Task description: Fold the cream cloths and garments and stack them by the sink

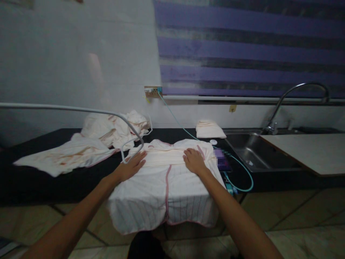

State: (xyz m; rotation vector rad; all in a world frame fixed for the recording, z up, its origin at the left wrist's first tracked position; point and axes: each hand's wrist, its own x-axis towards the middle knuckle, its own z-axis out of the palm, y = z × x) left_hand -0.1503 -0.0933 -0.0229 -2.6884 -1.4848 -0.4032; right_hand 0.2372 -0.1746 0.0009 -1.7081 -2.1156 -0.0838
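A white cloth garment with pink trim (151, 187) lies spread on the black counter, its lower part hanging over the front edge. A pink-edged seam runs down its middle, and a folded band crosses its upper part. My left hand (133, 166) rests flat on the garment's left side, fingers stretched out. On the upper right, my right hand (193, 160) lies with its fingers spread on the cloth. Neither hand grips anything. A grey bent tube (130, 124) reaches in from the left and passes in front of my left hand.
Crumpled white cloths (107, 133) lie on the left of the black counter (88, 185). A folded white cloth (210, 130) sits at the back. Right of the garment are a phone (223, 162) with a teal cable (252, 180), a sink (258, 153) and a faucet (280, 102).
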